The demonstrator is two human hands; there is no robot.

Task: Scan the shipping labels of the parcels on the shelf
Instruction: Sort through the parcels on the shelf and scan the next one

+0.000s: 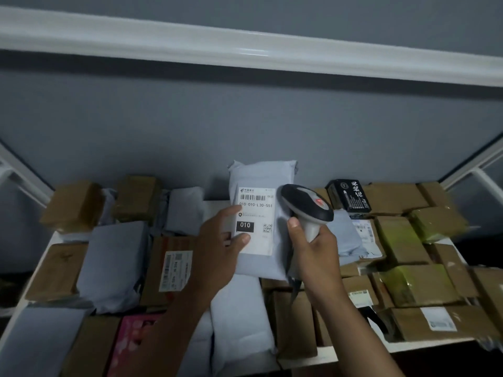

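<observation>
Head view: our left hand [217,240] grips a grey mailer [261,213] upright above the shelf [353,352], thumb pinching its white label [255,221], which reads "010-010-L30-551" and "010". Our right hand [313,248] is wrapped round the scanner [307,208] handle, just beside the label. Brown boxes [402,240] crowd the shelf.

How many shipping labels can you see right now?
5: held grey parcel; brown box left of the left hand; grey bag behind scanner; two boxes front right. Others may face away.
</observation>
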